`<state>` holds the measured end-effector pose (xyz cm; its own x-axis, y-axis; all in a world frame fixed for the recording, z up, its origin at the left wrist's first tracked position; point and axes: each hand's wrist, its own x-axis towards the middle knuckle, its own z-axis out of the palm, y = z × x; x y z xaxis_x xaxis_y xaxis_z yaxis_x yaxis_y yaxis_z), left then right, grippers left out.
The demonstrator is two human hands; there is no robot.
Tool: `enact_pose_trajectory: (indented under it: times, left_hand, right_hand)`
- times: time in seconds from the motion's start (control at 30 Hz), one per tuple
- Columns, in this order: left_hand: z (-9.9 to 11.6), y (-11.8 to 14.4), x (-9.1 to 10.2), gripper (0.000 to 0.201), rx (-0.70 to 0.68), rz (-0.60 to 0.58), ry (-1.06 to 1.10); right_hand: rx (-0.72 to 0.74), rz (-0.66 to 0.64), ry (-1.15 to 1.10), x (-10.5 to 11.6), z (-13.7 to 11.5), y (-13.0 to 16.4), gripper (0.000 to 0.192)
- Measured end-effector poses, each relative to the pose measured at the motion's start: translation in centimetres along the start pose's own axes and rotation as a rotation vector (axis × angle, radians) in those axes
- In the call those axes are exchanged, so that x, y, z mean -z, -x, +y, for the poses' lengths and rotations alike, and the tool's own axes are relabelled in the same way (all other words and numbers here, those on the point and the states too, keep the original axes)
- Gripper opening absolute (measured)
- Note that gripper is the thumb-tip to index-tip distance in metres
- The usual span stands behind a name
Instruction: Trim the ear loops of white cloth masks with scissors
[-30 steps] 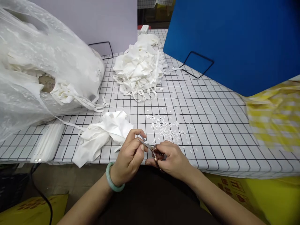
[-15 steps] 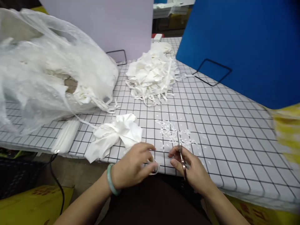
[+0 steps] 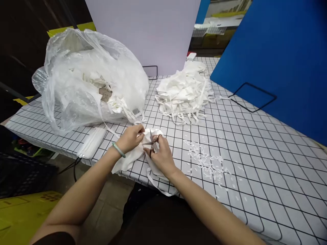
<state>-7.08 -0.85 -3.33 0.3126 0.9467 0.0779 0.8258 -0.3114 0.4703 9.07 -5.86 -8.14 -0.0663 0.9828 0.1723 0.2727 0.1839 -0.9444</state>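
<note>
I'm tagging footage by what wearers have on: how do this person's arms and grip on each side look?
Both forearms are bare. The left grip is ungloved, with a smooth pale green bangle at the wrist. The right grip is ungloved too, its wrist showing no jewellery. A dark sleeve shows by the left elbow.

a worktop (image 3: 260, 146) spreads across the room under a white cloth checked with thin black lines. at its far side stand a pale lavender panel (image 3: 145, 34) and, to the right, a deep blue panel (image 3: 276, 51); black wire frames show at their feet. between them, another surface (image 3: 222, 21) appears further back. the left background is dark. below, a yellow box (image 3: 25, 212) sits by a black crate (image 3: 22, 180) on the dull brownish-grey floor (image 3: 102, 211).
</note>
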Motion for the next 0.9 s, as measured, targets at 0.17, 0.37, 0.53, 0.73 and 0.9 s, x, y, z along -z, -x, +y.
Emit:
enact_pose_trajectory:
  times: [0.17,0.37,0.53,0.73,0.9]
  left_hand:
    - [2.5,1.7,5.8,0.025,0.017,-0.209,0.323]
    - [4.7,4.4,5.5,0.029,-0.036,-0.365,0.816]
    - [6.6,4.6,0.4,0.025,-0.167,0.096,0.956]
    - [7.6,4.8,-3.2,0.028,0.04,0.22,1.232]
    - [8.2,5.5,-4.1,0.029,-0.085,0.214,1.08]
  right_hand:
    - [-0.135,-0.001,-0.445,2.1,-1.9,-2.6,0.018]
    - [-0.354,-0.199,-0.743,4.6,-3.3,-3.0,0.031]
    - [-0.465,-0.307,-0.795,2.8,-2.1,-0.6,0.049]
    - [-0.351,-0.23,-0.294,6.2,-1.8,2.2,0.043]
    - [-0.121,-0.229,0.219,10.1,-2.8,4.5,0.041]
